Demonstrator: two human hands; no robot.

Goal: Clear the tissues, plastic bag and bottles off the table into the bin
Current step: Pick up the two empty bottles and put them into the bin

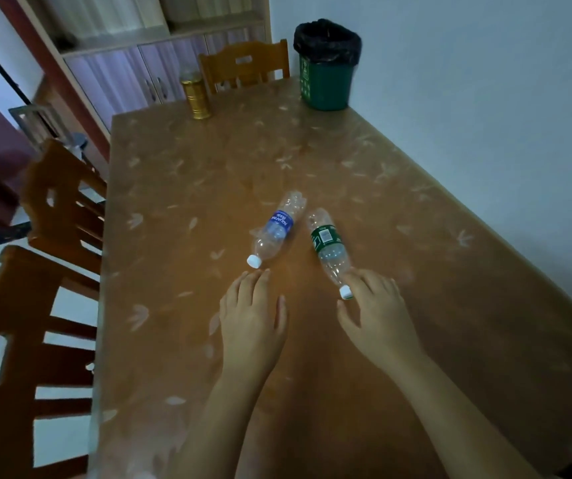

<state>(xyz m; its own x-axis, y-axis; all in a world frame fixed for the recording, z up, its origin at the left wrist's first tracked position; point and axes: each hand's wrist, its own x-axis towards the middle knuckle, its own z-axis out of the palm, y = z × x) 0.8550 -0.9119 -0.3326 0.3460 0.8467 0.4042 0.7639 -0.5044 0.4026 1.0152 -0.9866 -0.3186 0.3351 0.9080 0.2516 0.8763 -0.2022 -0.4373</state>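
Observation:
Two empty clear plastic bottles lie on their sides in the middle of the brown table (416,209), white caps pointing toward me. The blue-labelled bottle (276,229) is on the left, the green-labelled bottle (327,248) on the right. My left hand (251,321) is flat and open just short of the blue bottle's cap, not touching it. My right hand (376,311) is open, its fingers at the green bottle's neck and cap, not closed around it. The green bin (326,83) with a black liner stands on the table's far right corner. No tissues or plastic bag are in view.
A gold cylindrical tin (197,98) stands at the far edge of the table. Wooden chairs sit at the far end (245,65) and along the left side (67,205). A wall runs along the table's right side.

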